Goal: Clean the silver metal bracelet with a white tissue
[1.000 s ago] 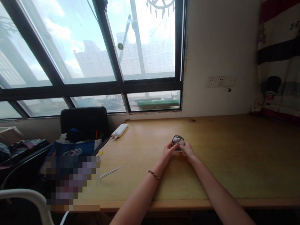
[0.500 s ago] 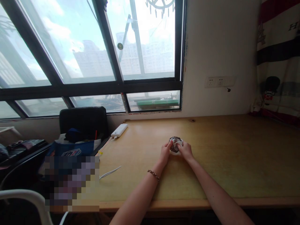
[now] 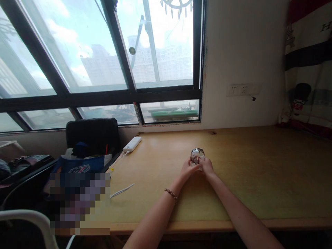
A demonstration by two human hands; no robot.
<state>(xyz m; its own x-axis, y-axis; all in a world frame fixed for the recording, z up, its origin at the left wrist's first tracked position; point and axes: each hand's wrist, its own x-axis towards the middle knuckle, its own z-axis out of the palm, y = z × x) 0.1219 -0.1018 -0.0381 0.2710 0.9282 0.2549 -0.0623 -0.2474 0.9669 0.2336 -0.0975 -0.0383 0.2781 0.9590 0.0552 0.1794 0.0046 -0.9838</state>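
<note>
Between my two hands is a crumpled brown-and-white bundle [image 3: 196, 154], roughly fist-sized; whether it is cloth, paper or plastic I cannot make out. My left hand [image 3: 190, 169] is closed on its near left side, its thumb reaching across beneath it. On the right side, my right hand [image 3: 206, 167] grips it with bent fingers, the fingertips partly hidden. Both hands are over the wooden table [image 3: 249, 173], around its middle. A braided bracelet [image 3: 171, 194] circles my left wrist.
A white power bank [image 3: 132, 144] with a cable lies at the table's back left, and a white cable end [image 3: 122, 190] nearer me. Left of the table are a black chair [image 3: 92, 133] and a blue bag [image 3: 77, 169]. Windows and a wall socket [image 3: 243, 90] are behind.
The bundle has turned in my hands and shifted slightly right and away from me. My left hand has moved right, closer to my right hand, which stays nearly in place.
</note>
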